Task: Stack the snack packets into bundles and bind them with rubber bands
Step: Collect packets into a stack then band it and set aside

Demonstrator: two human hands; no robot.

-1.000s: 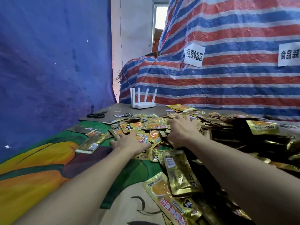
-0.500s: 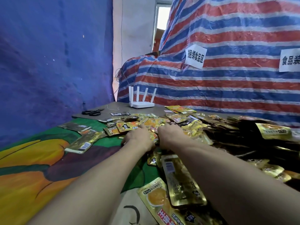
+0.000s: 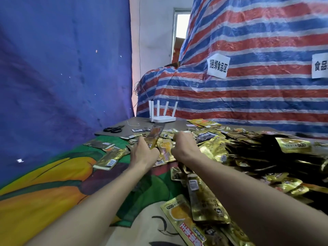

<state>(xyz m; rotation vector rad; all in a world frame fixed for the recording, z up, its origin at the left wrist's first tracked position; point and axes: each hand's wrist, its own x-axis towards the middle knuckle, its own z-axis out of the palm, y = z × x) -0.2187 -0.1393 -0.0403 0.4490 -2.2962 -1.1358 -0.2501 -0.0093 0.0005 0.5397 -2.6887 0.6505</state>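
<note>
A wide heap of gold and orange snack packets (image 3: 248, 153) covers the right half of the table. My left hand (image 3: 143, 153) holds a few packets (image 3: 156, 134) that stand up on edge, tilted away from me. My right hand (image 3: 184, 148) sits just right of it with fingers curled down into the packets between the two hands; its fingertips are hidden. Two long gold packets (image 3: 204, 201) lie near my right forearm. No rubber band shows near the hands.
Black scissors (image 3: 113, 129) and a thin loose band or string (image 3: 133, 123) lie on the grey board at the back left. A white router (image 3: 162, 118) stands behind them. Loose packets (image 3: 110, 158) lie on the colourful cloth (image 3: 44, 183) at left. Tarpaulin walls close in behind.
Both hands came together from spread apart over the pile, and the left hand has lifted a few packets up on edge. The camera has moved closer.
</note>
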